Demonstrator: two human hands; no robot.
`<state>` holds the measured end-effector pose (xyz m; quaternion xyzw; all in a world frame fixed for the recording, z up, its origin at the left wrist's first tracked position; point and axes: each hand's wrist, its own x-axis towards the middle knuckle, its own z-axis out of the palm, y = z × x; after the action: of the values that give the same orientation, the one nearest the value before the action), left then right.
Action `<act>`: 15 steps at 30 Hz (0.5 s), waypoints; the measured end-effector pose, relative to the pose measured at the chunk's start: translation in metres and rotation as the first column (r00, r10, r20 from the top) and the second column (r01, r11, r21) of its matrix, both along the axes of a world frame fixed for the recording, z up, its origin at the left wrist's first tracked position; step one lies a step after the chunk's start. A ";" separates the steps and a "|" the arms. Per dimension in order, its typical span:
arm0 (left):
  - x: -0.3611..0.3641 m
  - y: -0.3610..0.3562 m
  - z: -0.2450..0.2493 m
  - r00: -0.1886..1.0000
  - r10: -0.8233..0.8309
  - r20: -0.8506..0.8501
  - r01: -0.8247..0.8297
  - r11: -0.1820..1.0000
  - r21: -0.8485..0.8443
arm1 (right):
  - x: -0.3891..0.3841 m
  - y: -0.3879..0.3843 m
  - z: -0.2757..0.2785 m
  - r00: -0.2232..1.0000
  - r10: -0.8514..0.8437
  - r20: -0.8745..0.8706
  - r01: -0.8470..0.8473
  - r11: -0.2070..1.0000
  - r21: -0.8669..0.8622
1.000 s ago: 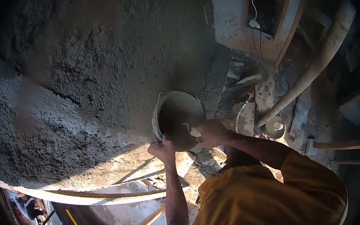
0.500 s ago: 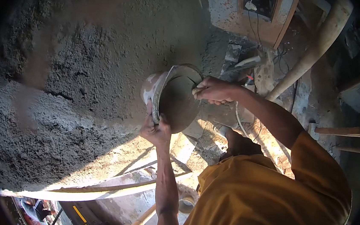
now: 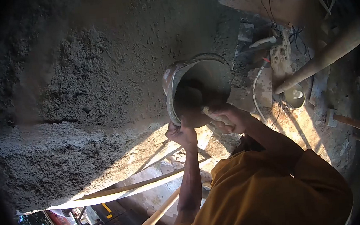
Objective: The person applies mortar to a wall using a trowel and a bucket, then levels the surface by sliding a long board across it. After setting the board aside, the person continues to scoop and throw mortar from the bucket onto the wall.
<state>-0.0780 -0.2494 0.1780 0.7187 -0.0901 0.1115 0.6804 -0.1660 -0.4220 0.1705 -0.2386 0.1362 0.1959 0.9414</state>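
A mortar-smeared bucket (image 3: 170,89) is tipped with its mouth towards me, beside the wet plastered wall. Its inside is coated grey, with wet mortar in the shaded part. My left hand (image 3: 182,134) is closed on the bucket's lower left rim. In my right hand (image 3: 231,120), closed at the near side of the mouth, is the pale handle of a trowel (image 3: 214,114). The trowel's blade goes into the dark of the bucket, where I cannot make it out.
Rough grey mortar covers the wall (image 3: 112,75) on the left. A bamboo pole (image 3: 325,59) slants in from the right, above a small pot (image 3: 294,97) and a hose (image 3: 255,88). Another pole (image 3: 155,217) runs below, near a long pale edge (image 3: 122,192).
The bucket and both hands have shifted right in view, and the bucket's mouth shows more. My right hand has moved from the upper right rim down to the near side with the trowel.
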 end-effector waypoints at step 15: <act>0.055 0.002 -0.147 0.799 0.187 -0.572 -0.151 0.982 0.111 | 0.123 -0.175 -0.046 0.873 -0.475 0.113 0.427 0.855 0.296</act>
<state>-0.0233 -0.2477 0.0308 0.7434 0.1824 -0.0549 0.6411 -0.0425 -0.5967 0.1245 -0.0905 0.0747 -0.0375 0.9924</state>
